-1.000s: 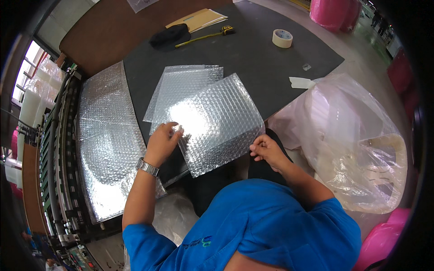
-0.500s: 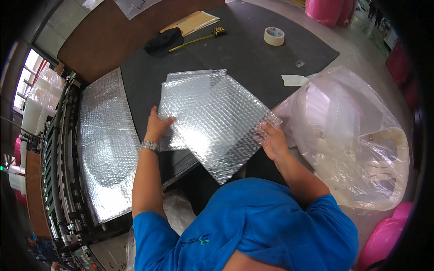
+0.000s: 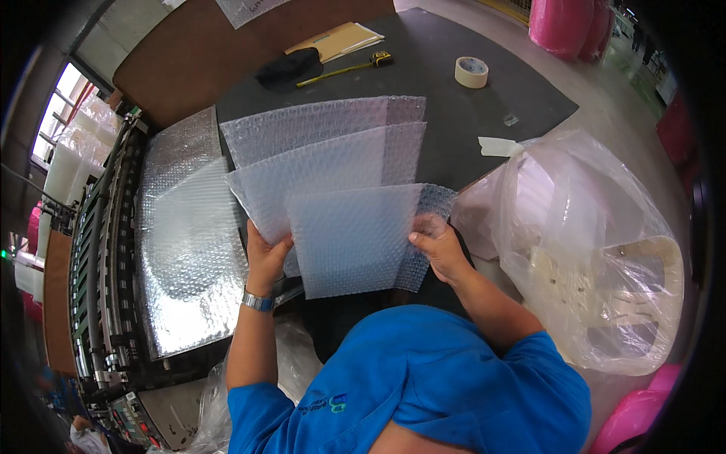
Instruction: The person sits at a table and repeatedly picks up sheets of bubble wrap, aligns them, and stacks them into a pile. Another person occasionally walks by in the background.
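Three clear bubble wrap bags are fanned out in front of me, one behind another, each with a see-through strip along its right side. My left hand [image 3: 267,259], with a metal watch on the wrist, is closed on the left edge of the middle bubble wrap bag [image 3: 318,178], its thumb beside the front one. The front bubble wrap bag [image 3: 355,242] is nearest me, and my right hand [image 3: 441,246] pinches its right edge, fingers partly seen through the film. Farthest away, the back bubble wrap bag [image 3: 302,125] lies over the dark table [image 3: 514,83].
A tape roll [image 3: 471,72], a tape measure [image 3: 381,59], a dark cloth [image 3: 289,66] and brown envelopes [image 3: 340,41] lie toward the far side. Left is a machine with rollers [image 3: 98,257] beside a bubble wrap sheet [image 3: 189,265]. A plastic-covered chair [image 3: 665,303] stands right.
The bags have gone from a tilted, overlapping stack to a fan, with the front one drawn apart toward me. My right hand has shifted slightly left and down.
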The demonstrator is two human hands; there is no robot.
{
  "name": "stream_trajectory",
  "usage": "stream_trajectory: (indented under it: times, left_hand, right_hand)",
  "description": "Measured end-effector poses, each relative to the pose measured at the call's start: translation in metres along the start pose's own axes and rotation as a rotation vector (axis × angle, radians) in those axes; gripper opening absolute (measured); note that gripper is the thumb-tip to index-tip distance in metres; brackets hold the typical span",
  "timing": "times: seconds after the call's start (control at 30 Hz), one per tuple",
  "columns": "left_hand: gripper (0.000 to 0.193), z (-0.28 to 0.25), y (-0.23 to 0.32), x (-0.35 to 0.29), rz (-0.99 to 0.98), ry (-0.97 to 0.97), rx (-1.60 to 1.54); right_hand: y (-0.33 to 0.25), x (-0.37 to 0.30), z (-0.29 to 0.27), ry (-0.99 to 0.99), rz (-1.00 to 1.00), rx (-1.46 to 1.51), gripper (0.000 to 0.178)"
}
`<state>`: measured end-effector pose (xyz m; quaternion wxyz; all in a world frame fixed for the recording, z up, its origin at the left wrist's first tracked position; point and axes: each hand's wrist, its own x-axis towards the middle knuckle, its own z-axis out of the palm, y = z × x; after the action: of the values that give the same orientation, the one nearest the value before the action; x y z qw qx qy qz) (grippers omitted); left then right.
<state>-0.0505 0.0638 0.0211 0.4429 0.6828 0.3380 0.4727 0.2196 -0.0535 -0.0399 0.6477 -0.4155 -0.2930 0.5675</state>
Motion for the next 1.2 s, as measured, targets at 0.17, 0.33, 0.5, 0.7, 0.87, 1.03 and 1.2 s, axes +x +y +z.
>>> stream_trajectory:
  times: [0.17, 0.33, 0.5, 0.7, 0.87, 1.03, 1.2]
  left_hand:
    - [0.071, 0.001, 0.006, -0.004, 0.021, 0.015, 0.030]
    - [0.064, 0.007, 0.015, -0.009, 0.016, 0.037, -0.006]
    - [0.053, 0.012, 0.022, -0.014, -0.070, 0.102, -0.036]
    - [0.048, 0.016, 0.024, -0.018, -0.118, 0.139, -0.056]
    - [0.044, 0.017, 0.018, -0.022, -0.105, 0.187, -0.049]
    - [0.041, 0.019, 0.016, -0.025, -0.116, 0.204, -0.104]
    - [0.040, 0.031, 0.024, -0.032, -0.111, 0.238, -0.180]
  right_hand:
    - [-0.001, 0.000, 0.000, -0.018, -0.036, -0.036, 0.021]
    - [-0.004, -0.003, 0.002, 0.007, -0.035, -0.071, 0.023]
    - [-0.009, -0.001, 0.001, -0.026, -0.027, -0.115, 0.027]
    - [-0.010, 0.006, 0.004, -0.051, -0.024, -0.139, 0.024]
    - [-0.013, 0.009, 0.009, -0.054, -0.055, -0.150, 0.020]
    - [-0.007, 0.017, 0.006, -0.060, -0.063, -0.157, 0.022]
    - [-0.016, 0.013, 0.012, -0.091, -0.060, -0.056, 0.030]
